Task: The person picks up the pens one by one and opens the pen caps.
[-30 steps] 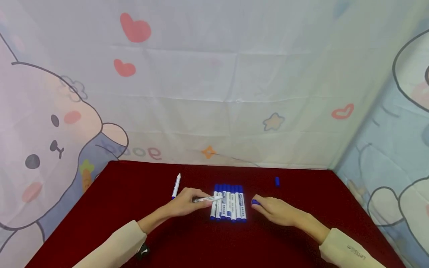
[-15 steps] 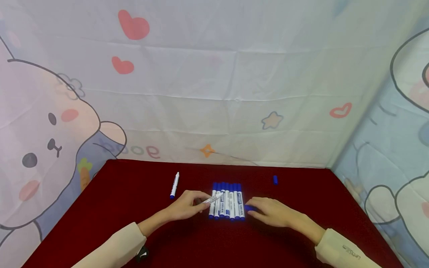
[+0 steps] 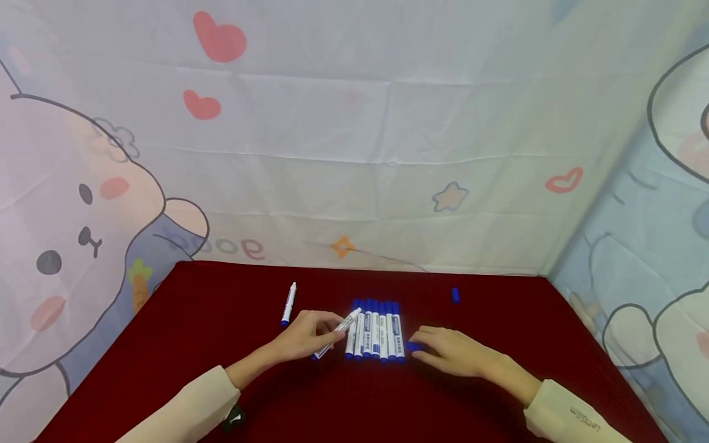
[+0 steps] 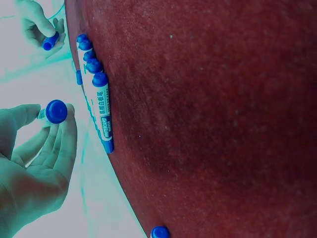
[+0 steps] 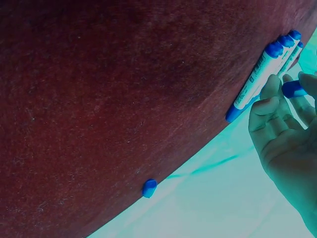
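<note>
White marker (image 3: 348,321): in the left hand (image 3: 307,335), without a cap; its long axis slants from a blue end near the person, on the left, to a bare tip pointing away and rightward.
Left hand: thumb and fingertips nearly closed around the marker's barrel, pinching it.
Blue cap (image 3: 413,346): in the right hand (image 3: 448,351), just right of the marker row (image 3: 375,332); which end is its mouth, I cannot tell.
Right hand: fingers bent, the cap pinched between thumb and fingertips.
Tip to cap: the cap lies rightward of the tip and a little nearer the person, the row between; the tip does not aim straight at it. That offset seems the relation that matters most.
Marker row: capped, side by side, blue caps away from the person; the left hand's marker crosses its left edge in the head view, contact unclear.
Loose marker (image 3: 288,304): uncapped, beyond the left hand, nearer that hand.
Loose cap (image 3: 455,296): beyond the right hand, nearer that one.
</note>
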Demonstrator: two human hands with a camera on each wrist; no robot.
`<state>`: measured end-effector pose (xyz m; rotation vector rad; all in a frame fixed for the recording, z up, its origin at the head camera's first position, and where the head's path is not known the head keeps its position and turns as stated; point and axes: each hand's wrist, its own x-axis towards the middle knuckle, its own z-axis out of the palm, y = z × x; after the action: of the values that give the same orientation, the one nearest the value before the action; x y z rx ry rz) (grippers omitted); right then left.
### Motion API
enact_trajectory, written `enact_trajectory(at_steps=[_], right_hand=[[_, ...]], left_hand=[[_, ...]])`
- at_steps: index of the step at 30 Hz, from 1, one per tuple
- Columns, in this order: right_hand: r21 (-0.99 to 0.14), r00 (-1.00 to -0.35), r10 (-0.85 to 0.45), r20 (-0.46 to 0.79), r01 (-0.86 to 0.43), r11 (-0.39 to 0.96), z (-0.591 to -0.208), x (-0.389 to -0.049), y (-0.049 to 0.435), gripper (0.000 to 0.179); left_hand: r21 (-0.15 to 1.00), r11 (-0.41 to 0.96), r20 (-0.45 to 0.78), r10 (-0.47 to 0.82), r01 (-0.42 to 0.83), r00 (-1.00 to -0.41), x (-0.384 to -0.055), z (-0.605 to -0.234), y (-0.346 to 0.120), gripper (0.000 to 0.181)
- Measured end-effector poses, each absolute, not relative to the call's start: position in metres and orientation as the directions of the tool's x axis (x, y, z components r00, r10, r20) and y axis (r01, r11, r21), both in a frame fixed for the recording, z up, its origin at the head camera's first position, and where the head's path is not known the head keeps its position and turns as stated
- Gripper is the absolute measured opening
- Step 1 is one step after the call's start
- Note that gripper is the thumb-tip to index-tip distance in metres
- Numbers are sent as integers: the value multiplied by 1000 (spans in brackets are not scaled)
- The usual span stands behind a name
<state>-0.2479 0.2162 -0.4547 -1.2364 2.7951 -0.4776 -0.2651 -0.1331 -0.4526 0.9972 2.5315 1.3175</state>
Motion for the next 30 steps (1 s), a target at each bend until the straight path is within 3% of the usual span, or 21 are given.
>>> enact_trajectory(at_steps=[14, 30], right_hand=[[-302, -691, -720, 61, -700, 647, -455, -247, 220, 26], [-340, -705, -709, 29, -674, 656, -459, -246, 222, 27]], left_hand=[[706, 471, 260, 523, 529, -812, -273, -453, -142, 26], [786, 482, 168, 436, 387, -884, -278, -458, -169, 27]])
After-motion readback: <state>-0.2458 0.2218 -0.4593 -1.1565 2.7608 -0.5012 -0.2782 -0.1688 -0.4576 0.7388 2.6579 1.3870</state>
